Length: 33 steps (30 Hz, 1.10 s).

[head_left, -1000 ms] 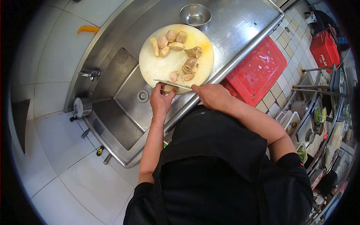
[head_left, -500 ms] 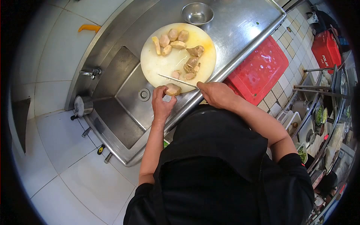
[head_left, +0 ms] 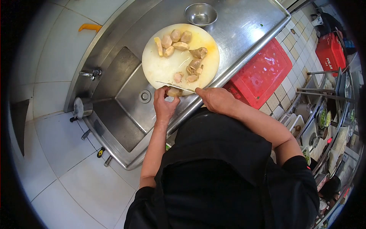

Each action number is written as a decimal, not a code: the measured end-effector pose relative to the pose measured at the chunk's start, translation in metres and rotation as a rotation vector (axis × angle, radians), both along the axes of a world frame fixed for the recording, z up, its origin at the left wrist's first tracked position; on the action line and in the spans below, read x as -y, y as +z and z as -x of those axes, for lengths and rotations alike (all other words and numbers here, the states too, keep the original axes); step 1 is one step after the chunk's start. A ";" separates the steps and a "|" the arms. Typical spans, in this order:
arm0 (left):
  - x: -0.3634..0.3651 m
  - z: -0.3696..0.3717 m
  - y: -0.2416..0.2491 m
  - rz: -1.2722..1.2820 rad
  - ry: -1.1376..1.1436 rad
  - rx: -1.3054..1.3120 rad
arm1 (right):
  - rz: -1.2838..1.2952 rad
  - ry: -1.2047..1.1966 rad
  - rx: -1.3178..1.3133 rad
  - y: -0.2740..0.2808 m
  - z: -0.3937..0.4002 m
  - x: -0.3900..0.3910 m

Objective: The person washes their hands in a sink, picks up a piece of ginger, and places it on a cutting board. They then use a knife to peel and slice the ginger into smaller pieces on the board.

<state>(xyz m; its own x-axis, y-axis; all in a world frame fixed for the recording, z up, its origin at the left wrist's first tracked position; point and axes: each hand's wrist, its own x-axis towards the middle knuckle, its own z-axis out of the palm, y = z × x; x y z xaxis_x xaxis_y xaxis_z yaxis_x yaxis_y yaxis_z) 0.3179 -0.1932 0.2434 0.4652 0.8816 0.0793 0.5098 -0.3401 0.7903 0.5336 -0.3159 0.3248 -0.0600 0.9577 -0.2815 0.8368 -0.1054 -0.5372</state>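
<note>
My left hand (head_left: pixel 164 107) grips a pale, brown-skinned root piece (head_left: pixel 174 92) between thumb and fingers at the near edge of the round white cutting board (head_left: pixel 154 63). In my right hand (head_left: pixel 216 100) is a knife (head_left: pixel 174 87), its handle hidden by the fingers. The blade points left across the board's near edge and lies against the far side of the root piece. Peeled chunks (head_left: pixel 175 35) of the same root lie toward the back of the board. Darker trimmings (head_left: pixel 195 63) with skin on them sit along the right side, and a small pale bit (head_left: pixel 178 77) is just beyond the blade.
The board rests on a steel sink counter (head_left: pixel 244 23), partly over the basin (head_left: pixel 126 84). A metal bowl (head_left: pixel 201 14) stands behind it. A tap (head_left: pixel 90 74) and a metal pot (head_left: pixel 82 107) are at the left. A red lid (head_left: pixel 261 72) and crowded shelves (head_left: pixel 324 126) are on the right.
The knife has come down toward me and left, from above the board onto the root piece. My right hand moved slightly nearer with it. The left hand keeps its hold.
</note>
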 end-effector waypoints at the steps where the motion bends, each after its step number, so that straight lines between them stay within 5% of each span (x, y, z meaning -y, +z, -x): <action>1: 0.000 0.000 0.001 -0.002 0.002 0.001 | 0.036 -0.006 -0.005 0.003 0.001 -0.003; 16: 0.003 0.006 0.000 -0.002 -0.015 0.026 | 0.074 -0.101 -0.076 -0.014 -0.004 -0.023; 21: 0.000 -0.004 0.024 0.007 0.085 -0.254 | 0.010 -0.036 -0.012 0.005 -0.006 -0.004; 33: -0.005 -0.023 0.038 0.080 0.138 -0.376 | -0.088 -0.024 0.012 -0.001 0.000 0.012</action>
